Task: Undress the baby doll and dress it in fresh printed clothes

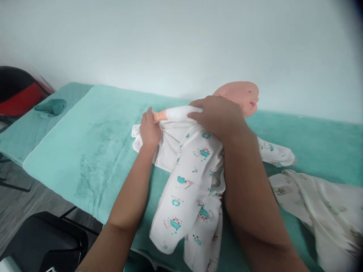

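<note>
A baby doll [241,94] lies on its back on a teal towel [93,151], dressed in a white romper [193,177] printed with small teal and pink pictures. My left hand [149,130] is closed on the cuff of the doll's sleeve, where the small pink doll hand [159,115] pokes out. My right hand [217,115] lies curled over the doll's shoulder and chest and grips the sleeved upper arm [181,112].
A second light printed garment [320,211] lies crumpled on the towel at the right. A folded teal cloth [52,105] sits at the far left of the table. A red and black chair [17,94] and a black seat [42,241] stand beside the table.
</note>
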A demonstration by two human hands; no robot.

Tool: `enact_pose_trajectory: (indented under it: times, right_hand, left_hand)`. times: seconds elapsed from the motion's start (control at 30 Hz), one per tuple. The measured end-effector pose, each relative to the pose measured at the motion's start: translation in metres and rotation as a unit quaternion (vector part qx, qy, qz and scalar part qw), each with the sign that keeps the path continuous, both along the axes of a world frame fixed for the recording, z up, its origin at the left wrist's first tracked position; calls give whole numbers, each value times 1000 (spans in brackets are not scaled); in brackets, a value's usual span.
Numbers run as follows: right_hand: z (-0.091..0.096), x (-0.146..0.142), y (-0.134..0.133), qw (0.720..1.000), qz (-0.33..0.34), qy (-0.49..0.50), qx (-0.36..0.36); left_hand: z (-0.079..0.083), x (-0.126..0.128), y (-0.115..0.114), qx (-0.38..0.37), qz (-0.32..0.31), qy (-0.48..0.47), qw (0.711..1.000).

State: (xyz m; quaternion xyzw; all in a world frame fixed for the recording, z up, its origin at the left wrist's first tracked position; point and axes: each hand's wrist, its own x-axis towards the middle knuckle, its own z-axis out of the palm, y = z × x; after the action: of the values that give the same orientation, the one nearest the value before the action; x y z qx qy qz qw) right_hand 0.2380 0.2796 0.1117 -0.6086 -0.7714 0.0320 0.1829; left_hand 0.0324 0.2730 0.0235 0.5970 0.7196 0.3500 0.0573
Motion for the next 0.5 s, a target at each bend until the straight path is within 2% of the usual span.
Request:
enact_pose_trajectory:
  times: [0.07,0.13,0.2,0.27,0.4,0.5]
  right_hand:
    - [-8,-10,1,999,50,-14,5]
    - [-14,-23,1,995,96,-37,5]
    - [-17,-32,-1,991,124,-49,-3]
    - [-17,-34,-2,991,131,-30,-16]
    - [-16,-12,-5,991,96,83,-42]
    - [-28,23,-14,981,57,183,-33]
  left_hand:
    - [6,4,-4,37,2,47,998]
    - [10,8,-6,39,-22,110,993]
    - [10,9,-7,3,-59,162,985]
    - [6,6,-4,-39,-70,181,980]
    - [-2,-4,2,-75,-32,172,982]
    - [-3,-6,3,-75,-26,161,984]
